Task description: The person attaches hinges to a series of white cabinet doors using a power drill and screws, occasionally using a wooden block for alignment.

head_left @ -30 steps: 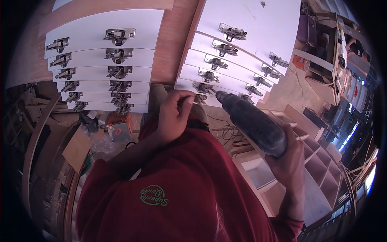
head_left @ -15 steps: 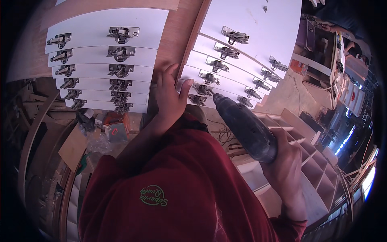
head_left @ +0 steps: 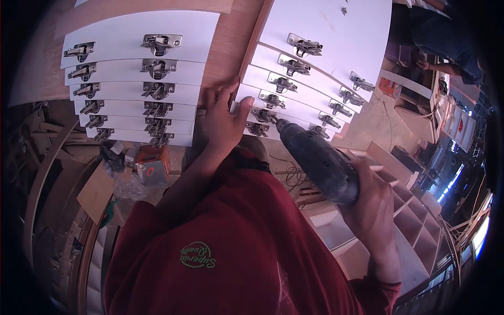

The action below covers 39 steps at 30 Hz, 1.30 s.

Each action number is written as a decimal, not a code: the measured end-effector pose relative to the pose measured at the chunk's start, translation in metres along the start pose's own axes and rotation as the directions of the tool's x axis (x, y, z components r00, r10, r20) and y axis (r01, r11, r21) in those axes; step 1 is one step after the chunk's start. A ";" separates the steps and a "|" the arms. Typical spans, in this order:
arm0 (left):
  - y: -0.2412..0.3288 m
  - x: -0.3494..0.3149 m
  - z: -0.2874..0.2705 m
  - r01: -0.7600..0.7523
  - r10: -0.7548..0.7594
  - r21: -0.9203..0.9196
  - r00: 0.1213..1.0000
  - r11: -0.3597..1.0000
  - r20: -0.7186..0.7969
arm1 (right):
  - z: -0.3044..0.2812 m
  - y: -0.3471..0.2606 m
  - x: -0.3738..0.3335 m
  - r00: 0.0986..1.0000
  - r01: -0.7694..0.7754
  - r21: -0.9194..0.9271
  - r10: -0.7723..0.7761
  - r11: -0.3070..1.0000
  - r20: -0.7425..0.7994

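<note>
My right hand is wrapped around the rear of a dark power drill. The drill's tip meets, or nearly meets, a metal cabinet hinge near the close end of the right stack of white panels. At that stack's left edge my left hand rests with thumb and fingers apart, holding nothing. More hinges, such as one on the nearest panel, are fixed in two rows along the overlapping panels. To the left, a second stack of white panels carries hinges in two rows as well.
A brown wooden board lies under both stacks. Below left is an orange and grey box beside clear plastic wrap. A wooden frame with compartments stands at the lower right. Another person is at the upper right.
My left hand has shifted slightly right, its thumb now over the panel edge. The drill has moved slightly up and left. The other person has come further into view.
</note>
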<state>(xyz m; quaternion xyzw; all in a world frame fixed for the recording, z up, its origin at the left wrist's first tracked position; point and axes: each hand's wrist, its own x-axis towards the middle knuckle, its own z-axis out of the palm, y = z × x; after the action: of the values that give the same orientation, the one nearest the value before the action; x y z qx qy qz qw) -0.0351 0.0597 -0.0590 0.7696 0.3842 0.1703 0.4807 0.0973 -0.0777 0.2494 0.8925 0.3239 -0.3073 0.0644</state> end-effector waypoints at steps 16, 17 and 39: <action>0.025 0.008 -0.017 -0.085 0.081 0.023 0.988 0.996 0.132 | -0.017 0.022 -0.011 0.959 0.267 -0.190 -0.280 0.945 -0.046; 0.026 0.009 -0.014 -0.062 0.065 -0.024 0.988 0.998 0.143 | -0.018 0.028 -0.019 0.957 0.280 -0.161 -0.289 0.946 -0.031; 0.046 -0.071 -0.044 0.523 -0.201 -0.786 0.852 0.328 0.483 | 0.139 0.097 -0.138 0.928 0.288 0.886 0.123 0.363 -0.352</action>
<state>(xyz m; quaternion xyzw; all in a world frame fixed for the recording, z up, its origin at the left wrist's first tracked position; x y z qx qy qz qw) -0.0887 0.0215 0.0096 0.2988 0.3181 0.1164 0.8922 0.0039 -0.2718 0.2113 0.7942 0.1456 -0.2695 -0.5248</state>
